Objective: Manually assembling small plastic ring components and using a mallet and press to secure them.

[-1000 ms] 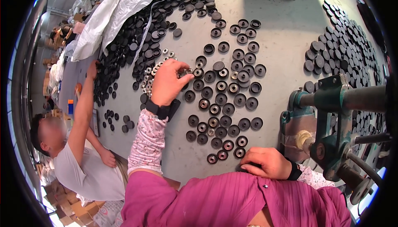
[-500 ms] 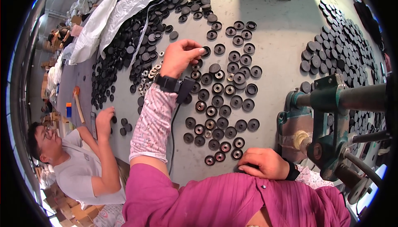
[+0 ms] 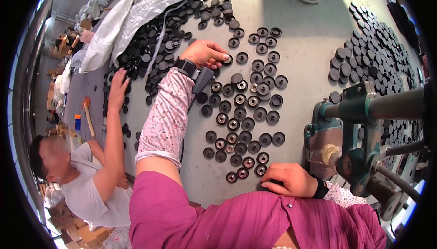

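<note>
My left hand point(image 3: 207, 54) reaches over the table with thumb and fingertips closed on the edge of a black round plastic cap point(image 3: 229, 61). Most of the neighbouring black caps point(image 3: 257, 65) lie hollow side up with a small stud in the middle. Nearer to me, several hold a shiny metal ring, like the cap point(image 3: 221, 119). My right hand point(image 3: 291, 180) rests at the near table edge beside the ringed caps point(image 3: 261, 170). Its fingers are loosely bent and apart, and I see nothing in them.
Metal rings lie partly hidden behind my left forearm. A green hand press point(image 3: 359, 130) stands at right, before a mass of grey-black discs point(image 3: 368, 49). A white sack point(image 3: 136, 17) spills black caps at far left. A co-worker's hand point(image 3: 117, 87) reaches to that pile; a hammer point(image 3: 88, 117) lies nearby.
My left hand has shifted slightly, still at the cap, and my left forearm has swung a little left. The co-worker's hand has moved away from me to the cap pile. My right hand stays put.
</note>
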